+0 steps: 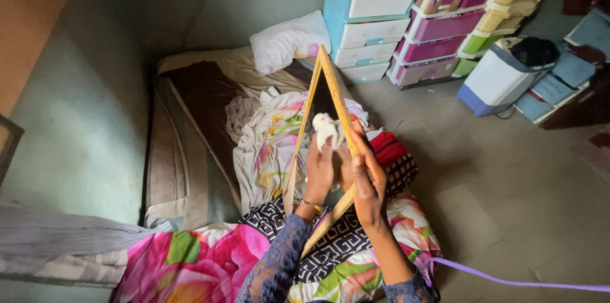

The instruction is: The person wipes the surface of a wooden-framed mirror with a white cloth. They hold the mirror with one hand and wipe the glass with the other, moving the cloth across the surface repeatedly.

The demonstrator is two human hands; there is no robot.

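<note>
The mattress [190,144] lies on the floor against the wall, and all positions below refer to it. Above its foot end, a wooden-framed mirror [335,96] is held steeply tilted, top corner pointing away from the person, so the glass faces the left hand. The right hand [368,182] grips the near frame edge, fingers closed round it, to steady it. The left hand [319,169] pinches a crumpled white cloth [327,128] against the glass.

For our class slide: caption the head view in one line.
Left hand wipes a wood-framed mirror with a white cloth; right hand steadies its frame, above a mattress.
</note>
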